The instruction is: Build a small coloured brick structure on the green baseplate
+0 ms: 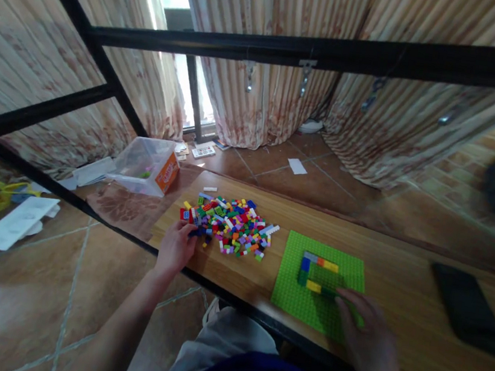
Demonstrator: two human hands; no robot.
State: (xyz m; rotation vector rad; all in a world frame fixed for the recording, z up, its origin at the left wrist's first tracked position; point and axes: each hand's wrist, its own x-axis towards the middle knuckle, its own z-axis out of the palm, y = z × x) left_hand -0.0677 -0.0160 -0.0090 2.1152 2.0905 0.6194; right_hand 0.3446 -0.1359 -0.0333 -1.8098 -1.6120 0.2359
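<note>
A mixed pile of small toy building bricks lies on the wooden tabletop. At its near left edge is my left hand, its fingers closed around the end of a dark blue brick. To the right lies a bright green studded baseplate. An open-sided outline of bricks stands on it, with a blue brick and a yellow brick among them. Over the plate's near right part, my right hand pinches a dark green brick beside the yellow one. Slight blur covers this hand.
A dark flat phone-like slab rests at the table's right. Beyond the left end, a clear plastic box with an orange label stands on the floor. A black metal bar crosses above the far side, with small hanging chains. Curtains hang behind.
</note>
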